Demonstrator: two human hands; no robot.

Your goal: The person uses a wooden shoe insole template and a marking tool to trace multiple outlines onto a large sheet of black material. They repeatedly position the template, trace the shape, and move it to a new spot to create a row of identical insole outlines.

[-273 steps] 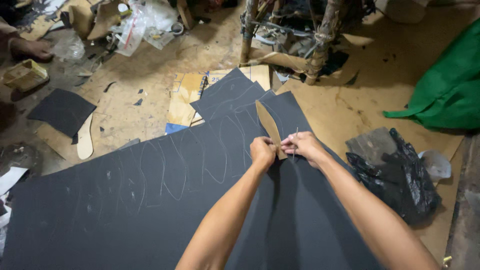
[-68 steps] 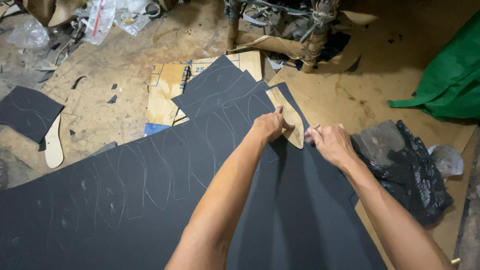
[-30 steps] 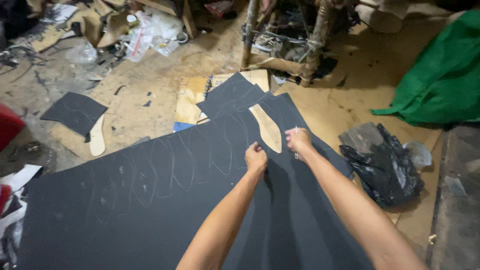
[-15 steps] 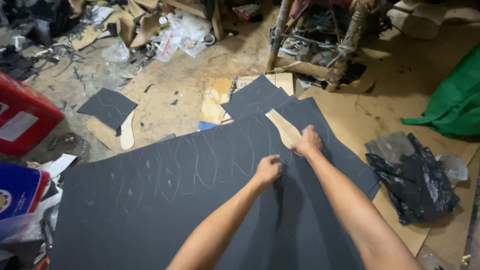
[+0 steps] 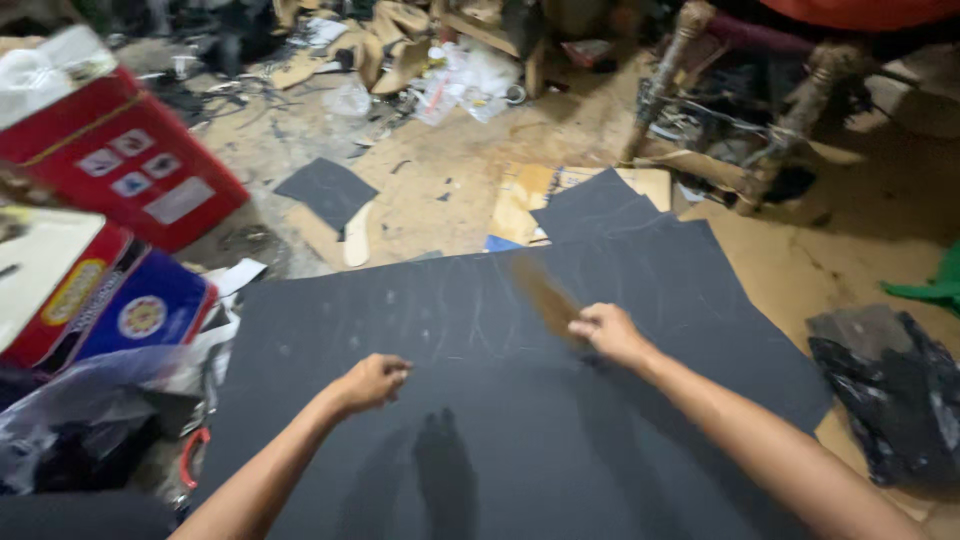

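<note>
Right hand pinches the tan sole template, blurred, long axis running up-left from the fingers. Left hand loosely curled, empty, resting on the black sheet, farther away.

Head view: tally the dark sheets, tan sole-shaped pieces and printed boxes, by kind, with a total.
Dark sheets: 3 (large sheet under both hands, stacked sheet, small piece)
Tan sole-shaped pieces: 2 (blurred template in right hand, pale sole on floor)
Printed boxes: 2 (red box, blue and red box)
Total: 7
</note>
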